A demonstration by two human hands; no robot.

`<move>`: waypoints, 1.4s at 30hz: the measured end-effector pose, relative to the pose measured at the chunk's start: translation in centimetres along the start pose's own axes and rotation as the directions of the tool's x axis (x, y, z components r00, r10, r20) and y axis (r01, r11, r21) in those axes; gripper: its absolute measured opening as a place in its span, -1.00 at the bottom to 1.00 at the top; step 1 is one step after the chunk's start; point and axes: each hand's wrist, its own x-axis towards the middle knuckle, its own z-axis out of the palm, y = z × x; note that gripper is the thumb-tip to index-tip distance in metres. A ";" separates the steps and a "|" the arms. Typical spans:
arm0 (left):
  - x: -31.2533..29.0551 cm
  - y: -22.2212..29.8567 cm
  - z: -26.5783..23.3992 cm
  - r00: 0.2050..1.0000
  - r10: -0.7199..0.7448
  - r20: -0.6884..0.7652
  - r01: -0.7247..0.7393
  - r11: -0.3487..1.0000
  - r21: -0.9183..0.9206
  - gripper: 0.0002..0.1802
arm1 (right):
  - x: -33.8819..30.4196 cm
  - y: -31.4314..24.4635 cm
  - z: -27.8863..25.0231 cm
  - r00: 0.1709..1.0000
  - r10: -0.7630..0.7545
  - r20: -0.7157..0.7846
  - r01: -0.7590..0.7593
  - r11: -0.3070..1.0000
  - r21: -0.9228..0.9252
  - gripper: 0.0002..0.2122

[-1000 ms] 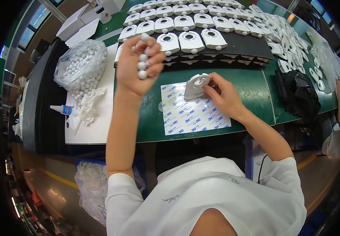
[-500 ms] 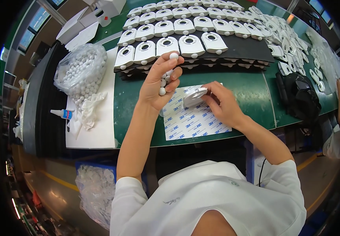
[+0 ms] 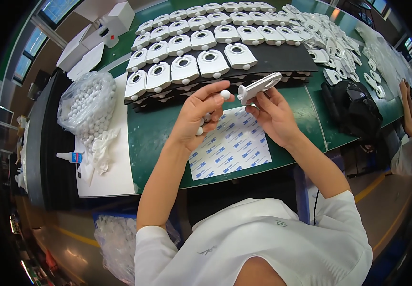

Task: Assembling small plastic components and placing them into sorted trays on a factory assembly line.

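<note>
My left hand (image 3: 194, 119) is closed around several small white balls (image 3: 200, 130). One more white ball (image 3: 225, 95) sits pinched at its thumb and index fingertip. Just to the right, my right hand (image 3: 276, 117) grips a flat white plastic housing (image 3: 262, 87) with a ring-shaped opening, turned edge-on and raised above the table. The housing's narrow end points toward the pinched ball, with a small gap between them. Below both hands lies a white sheet with blue print (image 3: 232, 148).
Rows of similar white housings (image 3: 184, 66), each with a ball at its front, stand on stacked black boards (image 3: 282, 62). Loose housings (image 3: 332, 43) are heaped at the far right, behind a black bag (image 3: 351, 107). Left are a bag of balls (image 3: 89, 102), crumpled tissue (image 3: 103, 150) and a small bottle (image 3: 70, 157).
My right hand has lifted the housing off the printed sheet and tilted it edge-on toward the left hand's ball. The left hand still holds the balls. The whole view has shifted slightly.
</note>
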 end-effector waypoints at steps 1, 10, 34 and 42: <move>0.0 -0.2 0.2 0.999 -0.011 -0.040 0.014 0.998 0.069 -0.61 | 0.0 0.0 0.0 1.000 -0.001 -0.002 0.001 1.000 0.000 -0.77; 0.1 -0.8 0.3 0.993 0.013 -0.121 0.014 0.976 0.218 -0.69 | 0.1 0.1 0.0 1.000 -0.016 -0.001 0.016 1.000 -0.020 -0.78; 0.1 -0.8 0.4 0.989 0.147 -0.002 -0.121 0.818 0.562 -0.76 | 0.9 -6.0 1.1 0.978 -0.183 0.102 0.209 0.842 -0.498 -0.70; -0.1 0.1 0.0 0.984 -0.180 0.008 0.178 0.980 0.089 -0.74 | 5.2 -10.9 -3.7 0.984 -0.157 -0.089 -0.006 0.461 -0.887 -0.69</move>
